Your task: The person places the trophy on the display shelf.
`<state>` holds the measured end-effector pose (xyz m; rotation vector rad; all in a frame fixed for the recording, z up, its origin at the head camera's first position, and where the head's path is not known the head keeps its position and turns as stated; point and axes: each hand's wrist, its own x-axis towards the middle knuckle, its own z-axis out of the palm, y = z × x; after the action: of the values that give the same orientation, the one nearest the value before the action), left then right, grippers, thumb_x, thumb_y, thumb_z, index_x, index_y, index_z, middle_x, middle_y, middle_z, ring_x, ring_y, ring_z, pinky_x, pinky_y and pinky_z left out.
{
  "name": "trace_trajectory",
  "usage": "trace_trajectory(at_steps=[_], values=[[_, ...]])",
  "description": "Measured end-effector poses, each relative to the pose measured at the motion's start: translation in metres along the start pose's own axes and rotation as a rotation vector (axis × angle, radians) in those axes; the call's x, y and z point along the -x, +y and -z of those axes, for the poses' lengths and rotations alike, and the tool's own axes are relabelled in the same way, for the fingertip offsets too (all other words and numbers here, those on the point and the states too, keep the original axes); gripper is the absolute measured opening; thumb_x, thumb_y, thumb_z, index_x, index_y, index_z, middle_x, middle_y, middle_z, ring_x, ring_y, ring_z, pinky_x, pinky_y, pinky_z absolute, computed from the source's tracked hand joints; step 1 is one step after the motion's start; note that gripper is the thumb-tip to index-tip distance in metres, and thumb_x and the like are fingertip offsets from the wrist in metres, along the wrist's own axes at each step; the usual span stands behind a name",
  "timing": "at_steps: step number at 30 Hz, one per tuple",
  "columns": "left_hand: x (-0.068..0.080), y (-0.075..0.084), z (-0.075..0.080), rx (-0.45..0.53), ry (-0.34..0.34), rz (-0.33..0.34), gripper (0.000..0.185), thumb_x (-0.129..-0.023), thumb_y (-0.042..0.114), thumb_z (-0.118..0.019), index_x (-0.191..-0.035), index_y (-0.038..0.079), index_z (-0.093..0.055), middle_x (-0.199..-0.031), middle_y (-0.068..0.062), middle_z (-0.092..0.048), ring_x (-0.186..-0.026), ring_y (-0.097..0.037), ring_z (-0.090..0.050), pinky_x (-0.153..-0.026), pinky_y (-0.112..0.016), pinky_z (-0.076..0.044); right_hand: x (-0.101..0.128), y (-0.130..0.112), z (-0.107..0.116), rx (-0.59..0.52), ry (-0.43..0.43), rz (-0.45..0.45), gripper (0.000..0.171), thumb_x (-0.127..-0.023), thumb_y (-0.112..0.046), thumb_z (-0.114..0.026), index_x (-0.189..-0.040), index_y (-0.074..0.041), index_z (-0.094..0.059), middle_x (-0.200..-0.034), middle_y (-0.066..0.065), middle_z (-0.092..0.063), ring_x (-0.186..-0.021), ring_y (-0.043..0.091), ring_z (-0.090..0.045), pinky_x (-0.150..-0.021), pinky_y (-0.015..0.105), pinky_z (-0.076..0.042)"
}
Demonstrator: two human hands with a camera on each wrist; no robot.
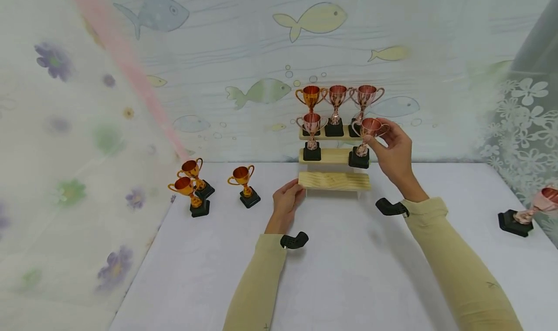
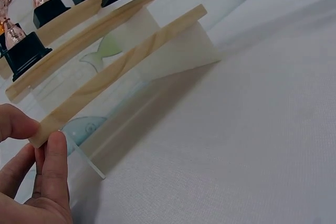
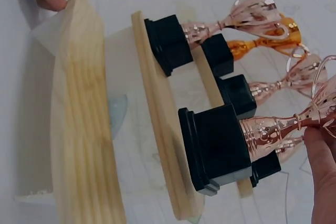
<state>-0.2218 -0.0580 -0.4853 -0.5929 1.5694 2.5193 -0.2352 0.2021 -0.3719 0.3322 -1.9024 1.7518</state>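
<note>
My right hand grips a rose-gold trophy cup by its bowl and handle. That trophy's black base is at the right end of the middle shelf of a three-step wooden stand. My left hand pinches the left end of the lowest shelf, thumb above and fingers below. Another rose-gold trophy stands at the middle shelf's left end. On the top shelf are a gold trophy at left and two rose-gold trophies, one in the middle and one at right.
At the left of the white table stand three gold trophies: one nearer the stand and a close pair, front and back. A tilted rose-gold trophy is at the far right edge. A fish-printed curtain hangs behind.
</note>
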Motion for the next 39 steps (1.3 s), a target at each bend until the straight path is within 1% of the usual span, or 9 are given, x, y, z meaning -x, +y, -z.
trace_trajectory(at_steps=[3,6,13,20,25,31,34,36,39], values=[[0.000,0.000,0.000,0.001,-0.004,-0.001,0.036,-0.092,-0.005,-0.065,-0.128,-0.006,-0.066,-0.126,-0.023,-0.066,-0.095,-0.016,-0.068,-0.086,-0.023,-0.060,-0.009,0.005,-0.005,0.004,-0.027,-0.002,0.050,-0.092,0.009,-0.068,-0.139,0.009,-0.052,-0.114,-0.005,-0.060,-0.107,0.007,-0.061,-0.092,0.014,-0.052],[0.000,0.001,0.000,0.000,-0.005,0.006,0.036,-0.092,-0.004,-0.065,-0.128,-0.005,-0.066,-0.127,-0.022,-0.066,-0.096,-0.016,-0.068,-0.088,-0.024,-0.060,-0.015,0.007,-0.010,0.007,-0.066,-0.024,0.050,-0.094,0.004,-0.067,-0.141,0.007,-0.051,-0.117,-0.005,-0.060,-0.109,0.007,-0.061,-0.094,0.015,-0.051],[0.000,0.001,0.001,-0.003,-0.003,0.018,0.036,-0.093,-0.003,-0.066,-0.129,-0.004,-0.066,-0.127,-0.021,-0.066,-0.097,-0.016,-0.068,-0.089,-0.025,-0.059,-0.023,0.006,-0.023,-0.014,-0.172,-0.091,0.051,-0.098,-0.003,-0.065,-0.145,0.003,-0.047,-0.118,-0.003,-0.060,-0.103,0.009,-0.061,-0.084,0.016,-0.055],[0.000,0.001,0.001,-0.001,0.000,0.014,0.036,-0.092,-0.003,-0.066,-0.129,-0.004,-0.066,-0.125,-0.021,-0.066,-0.096,-0.016,-0.068,-0.088,-0.025,-0.060,-0.030,0.006,-0.034,-0.010,-0.249,-0.110,0.049,-0.099,-0.005,-0.065,-0.144,0.002,-0.047,-0.115,-0.003,-0.060,-0.100,0.009,-0.061,-0.083,0.017,-0.056],[0.000,0.002,0.001,-0.012,0.007,0.019,0.035,-0.093,-0.002,-0.066,-0.128,-0.003,-0.067,-0.124,-0.019,-0.067,-0.097,-0.016,-0.068,-0.089,-0.025,-0.059,-0.032,0.011,-0.039,0.010,-0.261,-0.120,0.051,-0.098,-0.004,-0.066,-0.144,0.001,-0.047,-0.111,-0.003,-0.060,-0.100,0.007,-0.062,-0.082,0.017,-0.055],[0.001,0.002,0.000,-0.011,0.006,0.021,0.036,-0.093,-0.001,-0.066,-0.129,-0.002,-0.067,-0.126,-0.019,-0.067,-0.100,-0.017,-0.068,-0.090,-0.026,-0.059,-0.034,0.017,-0.041,0.029,-0.260,-0.127,0.051,-0.098,-0.005,-0.065,-0.145,0.003,-0.046,-0.108,-0.002,-0.060,-0.096,0.013,-0.062,-0.079,0.019,-0.055],[0.001,0.002,0.001,-0.015,0.004,0.019,0.036,-0.093,-0.001,-0.066,-0.129,-0.002,-0.067,-0.126,-0.019,-0.066,-0.101,-0.017,-0.068,-0.091,-0.026,-0.059,-0.035,0.018,-0.042,0.030,-0.259,-0.134,0.051,-0.098,-0.005,-0.065,-0.145,0.003,-0.046,-0.108,-0.002,-0.060,-0.096,0.015,-0.061,-0.079,0.020,-0.055],[0.001,0.003,0.001,-0.019,0.001,0.016,0.036,-0.094,-0.001,-0.066,-0.129,-0.002,-0.067,-0.126,-0.019,-0.066,-0.101,-0.017,-0.068,-0.091,-0.026,-0.059,-0.034,0.017,-0.042,0.024,-0.257,-0.134,0.052,-0.098,-0.007,-0.066,-0.145,0.002,-0.046,-0.110,-0.002,-0.060,-0.097,0.016,-0.061,-0.079,0.020,-0.054],[0.001,0.002,0.001,-0.016,-0.006,0.012,0.036,-0.094,-0.001,-0.066,-0.129,-0.003,-0.066,-0.127,-0.020,-0.066,-0.100,-0.017,-0.067,-0.092,-0.027,-0.058,-0.032,0.010,-0.044,0.015,-0.256,-0.137,0.051,-0.098,-0.006,-0.065,-0.145,0.003,-0.046,-0.111,-0.001,-0.060,-0.098,0.017,-0.061,-0.079,0.019,-0.054]])
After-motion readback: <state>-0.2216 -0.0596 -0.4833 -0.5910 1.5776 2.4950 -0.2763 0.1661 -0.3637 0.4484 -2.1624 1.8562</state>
